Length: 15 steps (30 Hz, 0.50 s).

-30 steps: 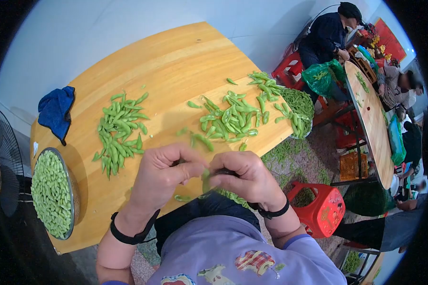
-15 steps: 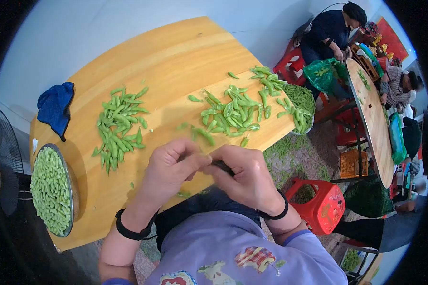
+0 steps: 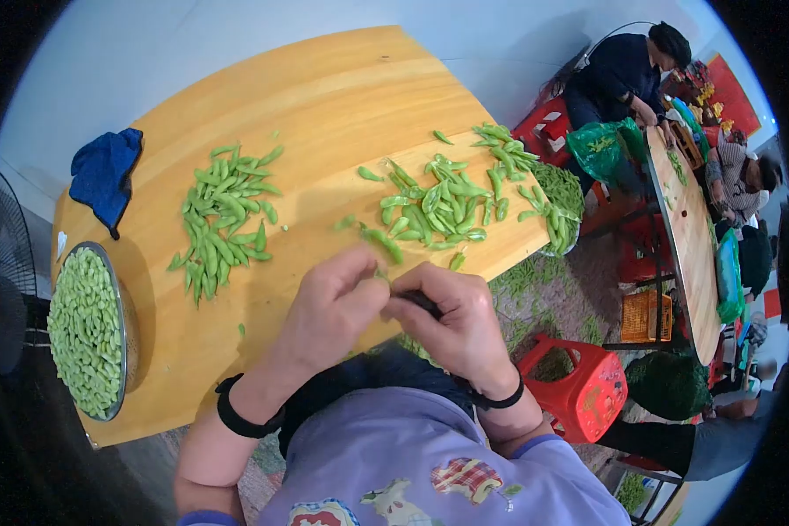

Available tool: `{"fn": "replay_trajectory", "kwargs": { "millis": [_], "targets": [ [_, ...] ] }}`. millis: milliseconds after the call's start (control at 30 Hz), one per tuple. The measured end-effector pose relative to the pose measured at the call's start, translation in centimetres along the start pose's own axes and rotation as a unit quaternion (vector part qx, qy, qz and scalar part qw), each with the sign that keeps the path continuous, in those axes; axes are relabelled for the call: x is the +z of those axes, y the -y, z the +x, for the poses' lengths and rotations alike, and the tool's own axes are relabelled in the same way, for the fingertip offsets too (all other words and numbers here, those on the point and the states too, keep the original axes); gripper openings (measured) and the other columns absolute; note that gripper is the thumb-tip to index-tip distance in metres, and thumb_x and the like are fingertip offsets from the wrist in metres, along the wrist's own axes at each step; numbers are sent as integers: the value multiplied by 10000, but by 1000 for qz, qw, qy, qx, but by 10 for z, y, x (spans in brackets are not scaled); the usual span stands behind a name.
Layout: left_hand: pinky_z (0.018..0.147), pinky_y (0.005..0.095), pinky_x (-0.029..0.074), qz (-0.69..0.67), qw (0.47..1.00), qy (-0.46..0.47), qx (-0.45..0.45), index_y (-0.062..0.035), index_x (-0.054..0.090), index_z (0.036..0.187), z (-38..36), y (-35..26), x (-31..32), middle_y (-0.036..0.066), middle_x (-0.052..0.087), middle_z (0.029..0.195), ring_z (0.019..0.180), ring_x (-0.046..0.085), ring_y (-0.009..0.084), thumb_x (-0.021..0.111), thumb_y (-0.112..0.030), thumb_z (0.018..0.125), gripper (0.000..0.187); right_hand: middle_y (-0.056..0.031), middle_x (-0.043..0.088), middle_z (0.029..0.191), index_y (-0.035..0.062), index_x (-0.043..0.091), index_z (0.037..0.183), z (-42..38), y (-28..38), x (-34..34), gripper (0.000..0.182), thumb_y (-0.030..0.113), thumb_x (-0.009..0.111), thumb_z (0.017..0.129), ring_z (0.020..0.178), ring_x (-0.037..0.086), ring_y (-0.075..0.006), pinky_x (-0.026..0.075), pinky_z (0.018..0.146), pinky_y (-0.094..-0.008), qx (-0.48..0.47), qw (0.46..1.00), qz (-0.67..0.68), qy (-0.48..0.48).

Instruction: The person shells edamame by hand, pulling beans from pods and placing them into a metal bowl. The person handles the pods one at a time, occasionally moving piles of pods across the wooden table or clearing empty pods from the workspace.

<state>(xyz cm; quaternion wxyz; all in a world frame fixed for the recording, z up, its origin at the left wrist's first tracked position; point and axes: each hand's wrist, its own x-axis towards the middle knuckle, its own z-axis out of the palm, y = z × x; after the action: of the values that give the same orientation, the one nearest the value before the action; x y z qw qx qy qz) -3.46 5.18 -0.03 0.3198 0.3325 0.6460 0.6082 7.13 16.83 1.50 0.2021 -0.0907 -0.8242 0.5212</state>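
Observation:
Over the near edge of the wooden table (image 3: 324, 96), my left hand (image 3: 346, 294) is closed round a green pod (image 3: 381, 245) that sticks out past its fingers. Close beside it, my right hand (image 3: 451, 311) is closed on a small dark object (image 3: 422, 302), mostly hidden by the fingers. Loose green pods (image 3: 443, 203) lie in a pile beyond my right hand. A second pile of pods (image 3: 219, 219) lies to the left. At the far left stands a metal bowl (image 3: 128, 329) full of shelled beans (image 3: 86, 333).
A blue cloth (image 3: 105, 180) lies at the table's left edge. Past the right edge is a container of green pieces (image 3: 559, 202). Red stool (image 3: 579, 390) at right; scraps litter the floor (image 3: 535, 298). People work at another table (image 3: 688, 254), one person (image 3: 618, 79) with a green bag (image 3: 600, 145).
The view has shifted slightly. My left hand has turned a little, and its fingertips have moved slightly apart from those of my right hand. Both hands stay closed.

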Motion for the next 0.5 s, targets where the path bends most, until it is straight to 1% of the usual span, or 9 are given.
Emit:
{"fn": "replay_trajectory", "kwargs": {
  "millis": [67,167,200,267,333,400,433,467,500],
  "targets": [
    [429,166,273,-43,999,11,-21,-48,488,796,-1,-2,0,-33,442,616,495,375,21,405,-99,848,110,-57,563,617,-15,590,808,2,2,-7,90,54,619,757,525,488,-96,395,485,-256,50,999,7,21],
    [422,171,260,-84,995,9,-45,-50,483,807,-4,-3,1,-27,446,613,497,372,19,408,-117,863,115,32,525,635,-4,601,838,7,5,-16,73,51,601,790,559,442,-41,348,484,-207,183,955,209,100],
    [436,181,283,-132,990,19,-47,-45,495,822,-5,-7,0,-21,454,626,501,381,34,418,-114,872,115,32,525,635,-4,601,838,8,5,-16,73,51,601,790,559,442,-41,348,484,-207,182,956,209,101],
    [451,192,307,-179,982,31,-49,-40,507,837,-8,-14,0,-15,463,639,505,391,50,428,-111,881,115,46,502,633,-3,597,837,8,5,-17,67,52,597,799,567,416,-26,328,491,-193,204,935,289,25],
    [437,175,305,-277,952,-66,-108,-53,519,883,-6,-19,-1,-22,484,645,498,402,43,437,-128,902,113,43,503,636,-2,592,830,10,0,-11,63,49,607,795,558,416,-35,333,489,-196,162,952,261,-5],
    [437,174,309,-310,944,-54,-101,-51,524,885,-5,-20,-1,-20,494,644,502,410,39,451,-111,893,94,23,503,628,-6,583,829,10,0,-3,74,40,619,783,565,427,-45,348,495,-203,122,977,173,-32],
    [436,172,313,-341,934,-43,-95,-49,528,886,-5,-20,-2,-18,503,643,505,418,36,464,-93,885,78,-43,530,622,-9,577,822,9,-6,1,90,24,631,758,551,487,-107,388,498,-238,46,995,72,-49],
    [436,172,313,-342,934,-46,-94,-49,528,886,-4,-18,-2,-18,503,643,505,418,36,464,-93,885,78,-43,530,622,-9,577,822,9,-4,4,90,24,631,758,551,487,-107,388,498,-238,45,995,72,-46],
    [438,172,322,-253,964,-43,-68,-48,529,888,-3,-15,-1,-12,515,654,513,434,37,473,-84,878,67,-78,540,632,-8,575,815,9,-1,6,97,22,637,746,556,517,-149,405,503,-260,-2,998,9,-60]
  ]
}}
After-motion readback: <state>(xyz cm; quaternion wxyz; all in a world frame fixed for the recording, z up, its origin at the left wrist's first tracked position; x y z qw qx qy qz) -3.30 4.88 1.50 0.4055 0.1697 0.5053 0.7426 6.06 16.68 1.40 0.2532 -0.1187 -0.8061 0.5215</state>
